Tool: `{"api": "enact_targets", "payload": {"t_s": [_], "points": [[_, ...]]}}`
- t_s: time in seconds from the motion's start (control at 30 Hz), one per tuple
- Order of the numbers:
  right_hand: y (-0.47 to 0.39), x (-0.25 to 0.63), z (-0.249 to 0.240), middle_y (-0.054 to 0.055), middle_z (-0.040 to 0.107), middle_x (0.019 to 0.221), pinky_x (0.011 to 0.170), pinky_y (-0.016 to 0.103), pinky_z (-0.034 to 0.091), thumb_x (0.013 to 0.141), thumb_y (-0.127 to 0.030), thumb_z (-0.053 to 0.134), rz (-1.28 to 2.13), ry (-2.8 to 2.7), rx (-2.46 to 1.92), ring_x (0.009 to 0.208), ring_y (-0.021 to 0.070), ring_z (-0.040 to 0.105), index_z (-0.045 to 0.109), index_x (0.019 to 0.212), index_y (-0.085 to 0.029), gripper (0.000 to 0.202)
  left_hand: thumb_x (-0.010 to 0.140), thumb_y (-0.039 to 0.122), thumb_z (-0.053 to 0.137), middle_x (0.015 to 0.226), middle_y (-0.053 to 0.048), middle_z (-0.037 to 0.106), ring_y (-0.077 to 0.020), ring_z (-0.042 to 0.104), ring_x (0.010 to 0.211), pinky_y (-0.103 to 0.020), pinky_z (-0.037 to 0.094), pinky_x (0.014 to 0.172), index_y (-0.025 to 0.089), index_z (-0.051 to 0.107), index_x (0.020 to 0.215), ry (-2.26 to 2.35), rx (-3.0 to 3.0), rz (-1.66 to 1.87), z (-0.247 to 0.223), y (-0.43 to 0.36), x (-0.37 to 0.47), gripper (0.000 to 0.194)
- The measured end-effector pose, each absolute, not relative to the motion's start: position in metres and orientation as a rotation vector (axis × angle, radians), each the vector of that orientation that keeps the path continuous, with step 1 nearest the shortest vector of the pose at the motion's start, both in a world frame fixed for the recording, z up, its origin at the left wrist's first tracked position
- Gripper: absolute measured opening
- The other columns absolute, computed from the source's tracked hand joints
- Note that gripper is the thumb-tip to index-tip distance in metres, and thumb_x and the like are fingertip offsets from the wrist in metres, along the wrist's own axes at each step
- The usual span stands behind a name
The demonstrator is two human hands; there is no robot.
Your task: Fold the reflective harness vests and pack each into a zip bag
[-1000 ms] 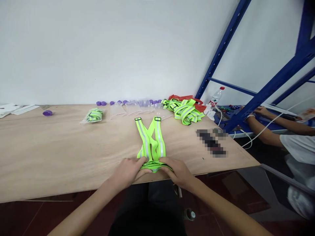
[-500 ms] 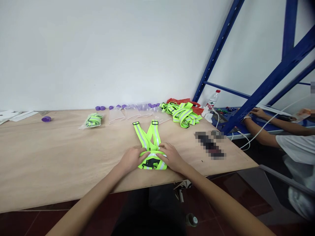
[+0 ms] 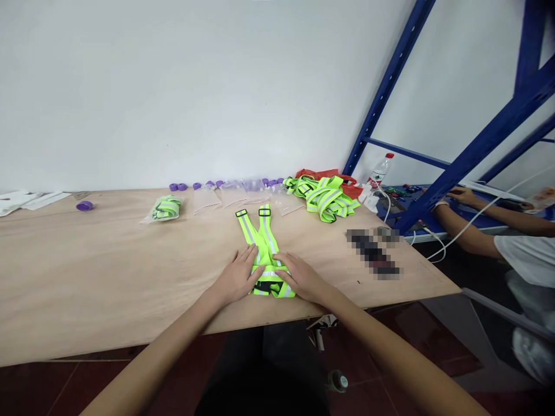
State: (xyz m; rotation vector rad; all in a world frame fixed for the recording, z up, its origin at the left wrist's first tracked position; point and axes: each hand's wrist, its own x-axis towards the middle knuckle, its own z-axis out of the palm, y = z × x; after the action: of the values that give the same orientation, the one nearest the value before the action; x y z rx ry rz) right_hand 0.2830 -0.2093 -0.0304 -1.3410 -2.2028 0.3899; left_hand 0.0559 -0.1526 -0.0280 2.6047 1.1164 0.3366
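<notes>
A neon-yellow reflective vest (image 3: 267, 242) made of straps with silver stripes lies on the table in front of me. Its two strap ends with black buckles point away from me, and the near part is folded over, with some black showing in the fold. My left hand (image 3: 238, 274) rests on the vest's left side, fingers stretched flat and thumb apart. On the other side, my right hand (image 3: 302, 278) lies with its fingers extended over the vest's edge and its thumb on the folded band. Part of the vest is hidden beneath both hands.
Behind are clear plastic bags (image 3: 234, 195), purple rings (image 3: 177, 186), a bagged vest (image 3: 163, 208) and a pile of vests (image 3: 327, 197) by a red bag. A blurred dark object (image 3: 373, 254) lies right. Beyond the blue rack (image 3: 407, 216), a co-worker's arms (image 3: 466, 228) reach over another table.
The two buckled straps have come closer together and shifted slightly left. My left hand has flattened, its fingers now stretched forward over the straps. My right hand has stayed nearly in place.
</notes>
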Motion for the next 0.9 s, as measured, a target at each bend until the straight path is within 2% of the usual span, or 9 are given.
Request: {"api": "enact_targets", "payload": {"t_s": [0.23, 0.4, 0.47, 0.53, 0.6, 0.67, 0.73, 0.8, 0.9], "points": [[-0.227, 0.277, -0.025, 0.016, 0.059, 0.139, 0.112, 0.049, 0.042, 0.104, -0.033, 0.043, 0.344, -2.324, -1.305, 0.133, 0.0269, 0.050, 0.052, 0.137, -0.016, 0.039, 0.103, 0.060, 0.023, 0.160, -0.018, 0.035, -0.0300, 0.028, 0.151, -0.059, 0.020, 0.120, 0.014, 0.037, 0.154, 1.144, 2.602, 0.260, -0.023, -0.171, 0.047, 0.069], [-0.234, 0.273, -0.033, 0.022, 0.041, 0.153, 0.113, 0.055, 0.040, 0.099, -0.037, 0.051, 0.126, -2.281, -1.334, 0.144, 0.0329, 0.037, 0.052, 0.138, -0.015, 0.044, 0.106, 0.053, 0.023, 0.160, -0.017, 0.034, -0.0285, 0.027, 0.151, -0.059, 0.021, 0.120, 0.016, 0.031, 0.157, 1.134, 2.611, 0.327, -0.024, -0.186, 0.044, 0.063], [-0.234, 0.272, -0.037, 0.021, 0.047, 0.147, 0.112, 0.056, 0.042, 0.098, -0.036, 0.055, 0.046, -2.280, -1.303, 0.142, 0.0339, 0.039, 0.059, 0.131, -0.017, 0.038, 0.107, 0.049, 0.023, 0.161, -0.016, 0.034, -0.0276, 0.026, 0.152, -0.060, 0.022, 0.120, 0.021, 0.024, 0.159, 1.122, 2.609, 0.345, -0.023, -0.189, 0.044, 0.060], [-0.235, 0.271, -0.038, 0.017, 0.059, 0.134, 0.108, 0.052, 0.046, 0.100, -0.032, 0.052, 0.029, -2.311, -1.244, 0.133, 0.0309, 0.050, 0.066, 0.122, -0.019, 0.029, 0.107, 0.046, 0.022, 0.162, -0.014, 0.033, -0.0277, 0.027, 0.151, -0.062, 0.023, 0.118, 0.028, 0.023, 0.159, 1.110, 2.612, 0.332, -0.021, -0.191, 0.044, 0.055], [-0.236, 0.272, -0.038, 0.014, 0.066, 0.124, 0.105, 0.047, 0.050, 0.103, -0.029, 0.045, 0.067, -2.338, -1.204, 0.127, 0.0272, 0.057, 0.068, 0.120, -0.022, 0.030, 0.108, 0.044, 0.022, 0.163, -0.013, 0.030, -0.0283, 0.027, 0.151, -0.063, 0.025, 0.117, 0.033, 0.029, 0.157, 1.107, 2.624, 0.326, -0.020, -0.192, 0.045, 0.051], [-0.239, 0.275, -0.036, 0.013, 0.067, 0.127, 0.103, 0.045, 0.051, 0.104, -0.034, 0.045, 0.130, -2.355, -1.193, 0.126, 0.0266, 0.058, 0.066, 0.127, -0.022, 0.034, 0.108, 0.042, 0.023, 0.165, -0.012, 0.026, -0.0295, 0.026, 0.151, -0.063, 0.026, 0.116, 0.035, 0.038, 0.153, 1.130, 2.629, 0.345, -0.020, -0.193, 0.046, 0.048], [-0.242, 0.279, -0.033, 0.015, 0.062, 0.136, 0.106, 0.048, 0.049, 0.099, -0.047, 0.053, 0.190, -2.406, -1.200, 0.131, 0.0296, 0.055, 0.061, 0.136, -0.021, 0.046, 0.107, 0.041, 0.026, 0.165, -0.012, 0.024, -0.0304, 0.026, 0.151, -0.062, 0.028, 0.116, 0.034, 0.044, 0.150, 1.160, 2.627, 0.372, -0.022, -0.194, 0.046, 0.047], [-0.246, 0.282, -0.030, 0.017, 0.056, 0.144, 0.111, 0.051, 0.044, 0.089, -0.061, 0.062, 0.242, -2.488, -1.211, 0.136, 0.0329, 0.049, 0.053, 0.145, -0.020, 0.070, 0.107, 0.039, 0.029, 0.164, -0.011, 0.029, -0.0307, 0.029, 0.150, -0.061, 0.030, 0.116, 0.031, 0.050, 0.147, 1.173, 2.638, 0.406, -0.025, -0.194, 0.045, 0.046], [-0.251, 0.283, -0.024, 0.018, 0.050, 0.150, 0.116, 0.053, 0.037, 0.082, -0.068, 0.067, 0.291, -2.556, -1.247, 0.141, 0.0343, 0.042, 0.040, 0.153, -0.019, 0.090, 0.106, 0.036, 0.034, 0.159, -0.013, 0.039, -0.0315, 0.038, 0.146, -0.058, 0.035, 0.115, 0.025, 0.059, 0.140, 1.153, 2.682, 0.511, -0.029, -0.195, 0.045, 0.044]]}}
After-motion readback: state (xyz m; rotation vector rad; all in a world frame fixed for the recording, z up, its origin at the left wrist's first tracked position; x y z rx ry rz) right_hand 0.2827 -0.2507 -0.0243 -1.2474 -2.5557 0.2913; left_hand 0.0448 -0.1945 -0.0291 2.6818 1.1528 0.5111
